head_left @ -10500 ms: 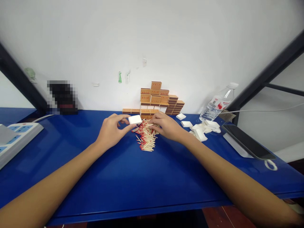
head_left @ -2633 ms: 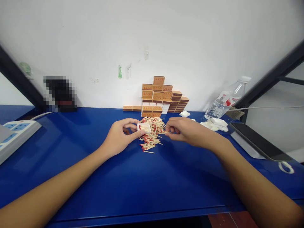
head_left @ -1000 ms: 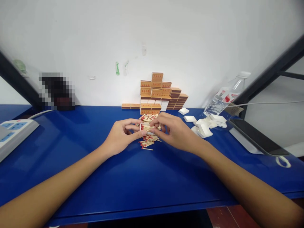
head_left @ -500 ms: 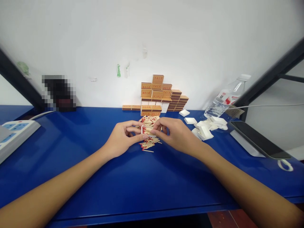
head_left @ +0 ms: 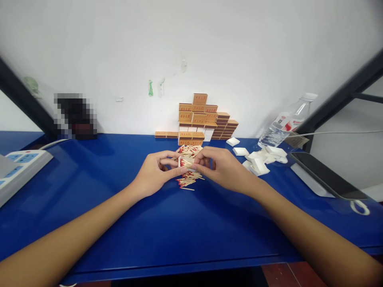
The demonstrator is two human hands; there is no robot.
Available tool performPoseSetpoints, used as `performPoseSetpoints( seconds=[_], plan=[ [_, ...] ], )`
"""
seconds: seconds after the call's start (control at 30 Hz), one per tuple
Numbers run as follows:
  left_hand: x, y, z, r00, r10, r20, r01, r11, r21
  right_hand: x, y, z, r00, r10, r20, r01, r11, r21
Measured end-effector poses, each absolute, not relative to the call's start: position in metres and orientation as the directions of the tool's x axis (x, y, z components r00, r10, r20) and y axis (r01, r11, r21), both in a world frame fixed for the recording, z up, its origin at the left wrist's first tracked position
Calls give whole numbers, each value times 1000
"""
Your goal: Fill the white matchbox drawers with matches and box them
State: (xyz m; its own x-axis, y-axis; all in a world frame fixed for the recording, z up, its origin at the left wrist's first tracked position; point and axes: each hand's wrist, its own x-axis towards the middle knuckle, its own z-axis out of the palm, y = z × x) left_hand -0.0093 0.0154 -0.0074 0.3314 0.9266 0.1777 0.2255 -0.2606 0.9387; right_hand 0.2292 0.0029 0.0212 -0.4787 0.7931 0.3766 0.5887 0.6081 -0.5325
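My left hand (head_left: 154, 172) pinches a small white matchbox tray (head_left: 186, 162) that holds red-tipped matches, just above a loose pile of matches (head_left: 188, 178) on the blue table (head_left: 167, 231). My right hand (head_left: 220, 167) meets it from the right, its fingertips closed on the tray's right end and the matches in it. Behind the hands a stack of orange matchboxes (head_left: 200, 119) stands against the white wall.
Several empty white trays (head_left: 259, 161) lie to the right of my right hand. A plastic water bottle (head_left: 284, 124) leans at the back right, a dark phone (head_left: 327, 175) rests on a white stand, and a power strip (head_left: 20, 167) sits at the left edge.
Over ten seconds the white tray in my left hand has gained matches. In the last second my right hand stayed at the tray, and both hands barely shifted.
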Motion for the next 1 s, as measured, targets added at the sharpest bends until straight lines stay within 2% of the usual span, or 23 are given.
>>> performPoseSetpoints(
  seconds=[0.2, 0.47, 1.0],
  plan=[
    [-9, 16, -8, 329, 930, 165, 221, -246, 944, 226, 4, 17, -513, 794, 327, 560, 598, -574],
    [-8, 15, -7, 330, 931, 153, 211, -231, 950, 227, 5, 14, -508, 775, 375, 588, 630, -507],
    [-9, 17, -11, 330, 931, 155, 142, -212, 967, 228, 3, 18, -462, 802, 378, 540, 593, -597]
  ],
)
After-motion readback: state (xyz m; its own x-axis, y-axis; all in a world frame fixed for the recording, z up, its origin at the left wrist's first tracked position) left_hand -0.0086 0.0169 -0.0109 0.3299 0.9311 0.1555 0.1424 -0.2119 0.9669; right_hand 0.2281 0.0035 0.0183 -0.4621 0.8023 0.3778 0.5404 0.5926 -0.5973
